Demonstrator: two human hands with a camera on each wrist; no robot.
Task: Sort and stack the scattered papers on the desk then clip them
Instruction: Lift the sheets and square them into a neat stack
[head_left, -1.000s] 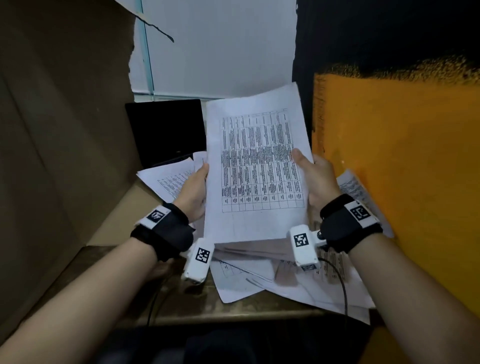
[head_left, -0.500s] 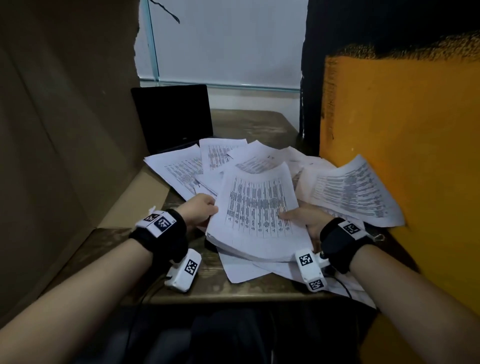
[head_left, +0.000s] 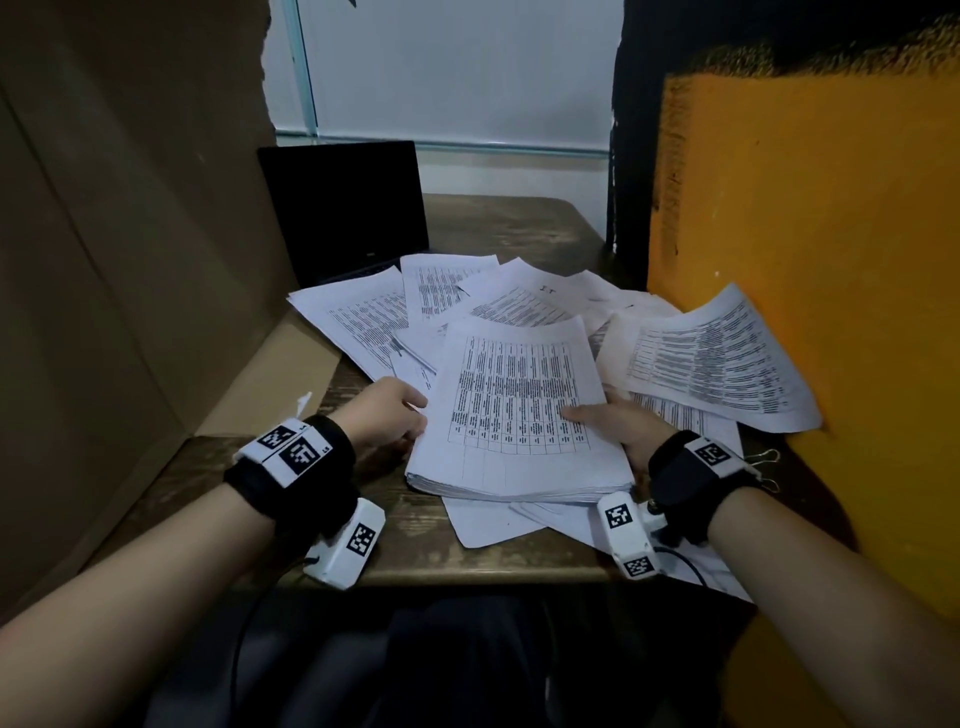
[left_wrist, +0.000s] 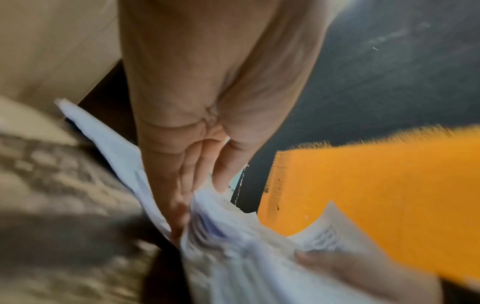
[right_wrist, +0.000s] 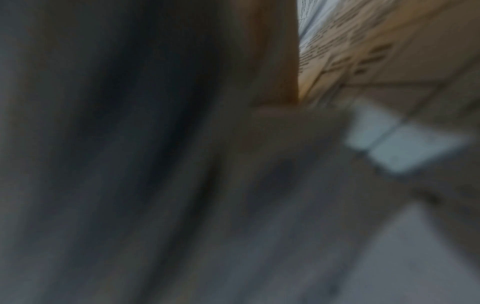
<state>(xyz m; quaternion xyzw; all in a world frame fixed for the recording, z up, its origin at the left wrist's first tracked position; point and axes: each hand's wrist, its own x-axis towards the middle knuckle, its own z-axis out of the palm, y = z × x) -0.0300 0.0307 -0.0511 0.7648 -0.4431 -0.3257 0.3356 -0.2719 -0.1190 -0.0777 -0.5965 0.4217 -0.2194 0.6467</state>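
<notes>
A thick stack of printed papers (head_left: 519, 415) lies on the wooden desk (head_left: 415, 551) in front of me, on top of loose sheets. My left hand (head_left: 387, 415) grips its left edge; in the left wrist view the fingers (left_wrist: 182, 195) lie under the stack (left_wrist: 233, 257) and the thumb on top. My right hand (head_left: 613, 421) holds the right edge, thumb on the top sheet and fingers hidden below. Scattered sheets (head_left: 467, 296) fan out behind, and one sheet (head_left: 711, 358) curls up against the orange wall. Wire clip handles (head_left: 763, 462) show beside my right wrist. The right wrist view is blurred.
A closed-looking dark laptop (head_left: 348, 208) stands at the back left. A cardboard panel (head_left: 130, 260) walls the left side and an orange wall (head_left: 810, 260) the right. Bare desk shows at the back (head_left: 509, 223) and near my left wrist.
The stack was held upright in front of me a second ago. Both hands have brought it down flat onto the desk, still holding its side edges.
</notes>
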